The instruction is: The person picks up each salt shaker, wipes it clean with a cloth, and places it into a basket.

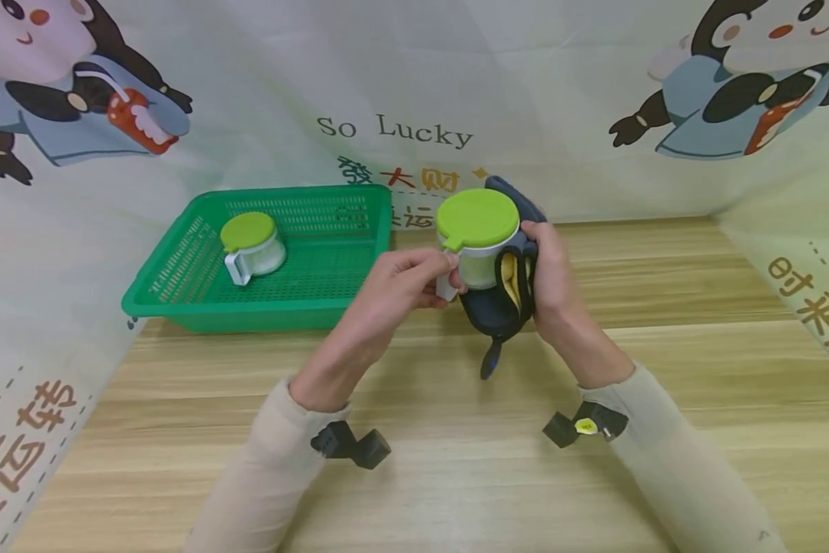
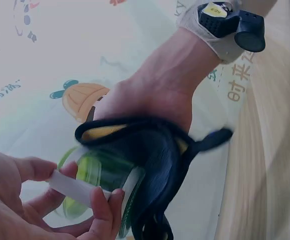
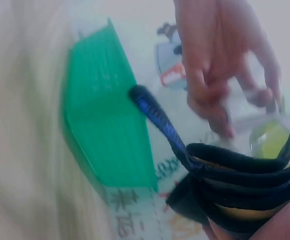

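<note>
In the head view, a clear lidded jar (image 1: 479,265) with a lime-green lid and a white handle is held upright above the table. My left hand (image 1: 403,284) pinches its handle, with thumb and fingertips on the white strip (image 2: 75,188) in the left wrist view. My right hand (image 1: 554,280) grips a dark navy fabric pouch (image 1: 490,311) with yellow lining and a short strap, against the jar's right side and under it. Part of the jar's base is hidden by the pouch. The right wrist view shows the pouch's folded layers (image 3: 245,172) close up.
A green plastic basket (image 1: 262,315) stands at the back left of the wooden table (image 1: 455,476). Inside it sits a second jar (image 1: 251,244) with a lime-green lid and white handle. A printed cloth backdrop (image 1: 400,69) rises behind and on both sides.
</note>
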Demonstrator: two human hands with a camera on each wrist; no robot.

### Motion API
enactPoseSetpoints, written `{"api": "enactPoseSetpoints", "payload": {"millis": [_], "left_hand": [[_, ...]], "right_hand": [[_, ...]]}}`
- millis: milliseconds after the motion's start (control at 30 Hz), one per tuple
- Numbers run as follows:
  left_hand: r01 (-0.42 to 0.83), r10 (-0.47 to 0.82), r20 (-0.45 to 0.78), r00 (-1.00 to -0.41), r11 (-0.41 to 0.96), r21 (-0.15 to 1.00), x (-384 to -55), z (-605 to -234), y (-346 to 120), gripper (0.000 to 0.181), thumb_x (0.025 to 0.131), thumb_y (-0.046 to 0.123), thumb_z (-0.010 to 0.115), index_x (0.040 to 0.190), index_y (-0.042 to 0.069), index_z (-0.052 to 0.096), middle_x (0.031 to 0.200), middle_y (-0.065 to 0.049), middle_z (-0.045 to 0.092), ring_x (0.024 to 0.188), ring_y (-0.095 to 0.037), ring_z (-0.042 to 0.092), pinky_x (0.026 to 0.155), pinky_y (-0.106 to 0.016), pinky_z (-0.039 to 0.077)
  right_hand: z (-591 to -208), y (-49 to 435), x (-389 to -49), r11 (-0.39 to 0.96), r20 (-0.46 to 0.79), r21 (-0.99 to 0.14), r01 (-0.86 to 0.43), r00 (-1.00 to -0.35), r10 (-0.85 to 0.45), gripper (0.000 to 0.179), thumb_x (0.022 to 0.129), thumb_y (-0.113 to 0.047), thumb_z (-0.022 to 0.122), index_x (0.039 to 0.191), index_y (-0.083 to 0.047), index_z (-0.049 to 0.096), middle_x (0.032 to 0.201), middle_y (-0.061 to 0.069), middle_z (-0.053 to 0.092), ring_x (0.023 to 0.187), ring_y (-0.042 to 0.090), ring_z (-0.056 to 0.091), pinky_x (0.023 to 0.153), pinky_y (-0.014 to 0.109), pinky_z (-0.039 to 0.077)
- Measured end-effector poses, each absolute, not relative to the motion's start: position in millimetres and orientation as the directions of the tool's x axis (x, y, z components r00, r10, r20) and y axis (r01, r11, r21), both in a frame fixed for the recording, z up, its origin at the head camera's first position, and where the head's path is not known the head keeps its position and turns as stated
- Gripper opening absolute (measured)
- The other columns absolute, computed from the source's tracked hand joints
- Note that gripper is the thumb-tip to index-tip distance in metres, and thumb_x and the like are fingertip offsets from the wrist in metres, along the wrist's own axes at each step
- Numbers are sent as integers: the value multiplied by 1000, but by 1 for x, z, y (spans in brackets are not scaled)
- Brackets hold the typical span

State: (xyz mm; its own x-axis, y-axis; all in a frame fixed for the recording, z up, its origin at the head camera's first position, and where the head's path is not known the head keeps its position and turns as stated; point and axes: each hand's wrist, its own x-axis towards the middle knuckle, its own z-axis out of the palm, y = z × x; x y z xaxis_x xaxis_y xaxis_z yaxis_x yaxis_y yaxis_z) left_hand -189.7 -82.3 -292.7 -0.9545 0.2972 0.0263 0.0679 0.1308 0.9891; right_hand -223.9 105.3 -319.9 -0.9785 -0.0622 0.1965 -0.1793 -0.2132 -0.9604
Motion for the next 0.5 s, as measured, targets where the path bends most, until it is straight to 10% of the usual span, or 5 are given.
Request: {"api": "enactPoseSetpoints", "payload": {"millis": [267,500], "left_hand": [[59,255,35,-966,89,994,-191,-297,-79,32,98,27,54,87,-2,63,88,-9,60,77,-25,65,77,-38,60],[68,270,26,-963,149,987,-193,-298,-80,26,93,20,52,83,0,65,81,-9,62,78,-25,64,74,-38,59]], "right_hand": [[-324,91,-214,-255,182,-952,-169,-983,-30,42,95,-23,30,133,-16,48,110,2,54,102,16,48,94,27,37],[-323,99,-221,-237,136,-963,-127,-990,-24,28,95,-28,32,107,-16,54,97,-1,53,91,13,48,88,24,37]]}}
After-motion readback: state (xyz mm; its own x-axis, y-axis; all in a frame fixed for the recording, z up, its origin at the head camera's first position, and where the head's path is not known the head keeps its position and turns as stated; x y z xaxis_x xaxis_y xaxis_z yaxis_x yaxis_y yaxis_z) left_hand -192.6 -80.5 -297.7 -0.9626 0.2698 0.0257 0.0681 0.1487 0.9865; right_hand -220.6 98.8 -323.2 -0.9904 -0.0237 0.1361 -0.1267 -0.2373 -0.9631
